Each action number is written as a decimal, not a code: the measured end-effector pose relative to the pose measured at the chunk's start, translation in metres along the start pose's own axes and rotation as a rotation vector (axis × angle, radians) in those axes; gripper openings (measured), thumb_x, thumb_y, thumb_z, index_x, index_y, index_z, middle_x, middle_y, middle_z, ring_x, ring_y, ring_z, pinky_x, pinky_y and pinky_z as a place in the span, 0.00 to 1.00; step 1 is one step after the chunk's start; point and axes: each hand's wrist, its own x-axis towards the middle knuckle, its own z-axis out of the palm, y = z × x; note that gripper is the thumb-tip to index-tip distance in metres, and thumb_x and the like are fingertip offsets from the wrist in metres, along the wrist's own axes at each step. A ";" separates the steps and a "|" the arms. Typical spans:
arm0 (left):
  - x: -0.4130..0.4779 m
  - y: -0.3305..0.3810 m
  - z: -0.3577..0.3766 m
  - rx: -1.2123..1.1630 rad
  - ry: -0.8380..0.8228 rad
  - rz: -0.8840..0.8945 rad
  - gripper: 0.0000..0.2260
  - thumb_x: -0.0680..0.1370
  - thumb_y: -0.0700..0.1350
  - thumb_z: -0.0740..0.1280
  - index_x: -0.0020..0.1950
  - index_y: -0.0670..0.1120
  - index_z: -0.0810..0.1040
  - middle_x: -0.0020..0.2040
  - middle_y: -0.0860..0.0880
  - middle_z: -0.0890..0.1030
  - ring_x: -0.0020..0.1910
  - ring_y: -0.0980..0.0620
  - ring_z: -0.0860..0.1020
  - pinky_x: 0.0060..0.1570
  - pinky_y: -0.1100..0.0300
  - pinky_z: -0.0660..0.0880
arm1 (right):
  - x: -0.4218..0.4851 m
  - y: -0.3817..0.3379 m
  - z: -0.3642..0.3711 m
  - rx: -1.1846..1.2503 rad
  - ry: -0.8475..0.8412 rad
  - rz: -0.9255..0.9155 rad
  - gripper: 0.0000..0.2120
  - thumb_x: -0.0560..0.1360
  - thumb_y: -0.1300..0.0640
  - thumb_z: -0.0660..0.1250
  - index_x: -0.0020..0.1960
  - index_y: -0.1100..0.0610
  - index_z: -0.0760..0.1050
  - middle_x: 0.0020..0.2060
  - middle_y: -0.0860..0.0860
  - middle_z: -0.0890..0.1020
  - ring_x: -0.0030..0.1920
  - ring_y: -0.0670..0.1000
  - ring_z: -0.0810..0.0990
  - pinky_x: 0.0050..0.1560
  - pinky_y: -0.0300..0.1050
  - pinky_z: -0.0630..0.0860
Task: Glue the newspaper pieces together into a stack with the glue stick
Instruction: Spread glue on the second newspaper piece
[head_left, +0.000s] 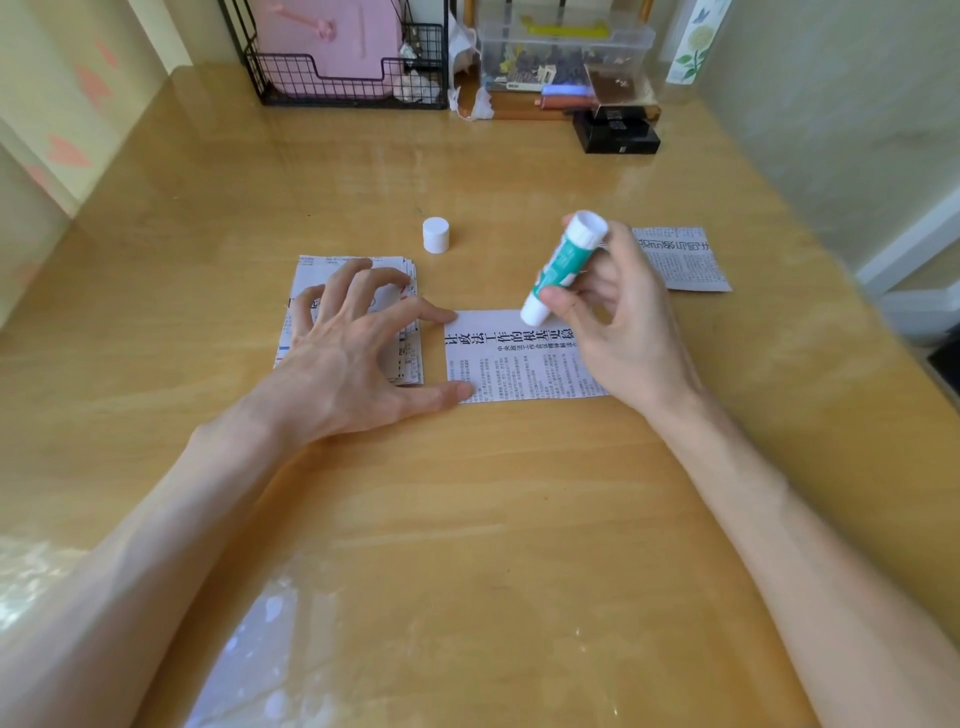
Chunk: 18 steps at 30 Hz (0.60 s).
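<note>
a newspaper piece (514, 364) lay flat on the table (467, 493). the right hand (623, 322) gripped the glue stick (561, 265), tip down on the piece's far edge. the left hand (353, 343) was spread open, thumb and forefinger on the piece's left edge, other fingers on the stack (311, 270) just left of it. the cap (435, 235) stood beyond the piece.

Quick tally on the table (467, 519): two hands in view, the left hand (343, 343) and the right hand (623, 322). One glue stick (563, 265), and one loose white cap (435, 235). Newspaper next: one stack (408, 358) of several pieces, its edges too tight to count, plus two single sheets, the centre piece (509, 364) and the far-right piece (680, 260). Along the back there's one black wire rack (291, 78), one clear plastic box (566, 47) and one small black box (618, 136).
</note>
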 end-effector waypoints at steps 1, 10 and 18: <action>0.000 0.000 0.000 0.003 -0.001 -0.001 0.37 0.62 0.83 0.59 0.68 0.71 0.70 0.76 0.58 0.63 0.82 0.52 0.49 0.77 0.46 0.46 | 0.000 -0.001 0.004 -0.008 -0.021 -0.015 0.18 0.81 0.65 0.71 0.68 0.63 0.70 0.52 0.52 0.85 0.52 0.48 0.86 0.55 0.46 0.83; 0.000 0.002 -0.002 0.001 -0.004 -0.009 0.38 0.62 0.84 0.58 0.68 0.71 0.70 0.76 0.59 0.62 0.82 0.54 0.48 0.77 0.47 0.46 | -0.002 -0.010 0.019 -0.046 -0.070 -0.155 0.13 0.84 0.57 0.69 0.63 0.65 0.72 0.50 0.54 0.85 0.52 0.51 0.86 0.56 0.54 0.81; 0.000 0.001 0.000 -0.007 0.009 0.002 0.36 0.62 0.83 0.60 0.68 0.72 0.70 0.75 0.59 0.63 0.82 0.53 0.49 0.77 0.48 0.46 | 0.005 -0.006 0.007 -0.070 0.031 -0.107 0.14 0.84 0.55 0.69 0.63 0.64 0.72 0.51 0.51 0.85 0.52 0.50 0.85 0.55 0.55 0.81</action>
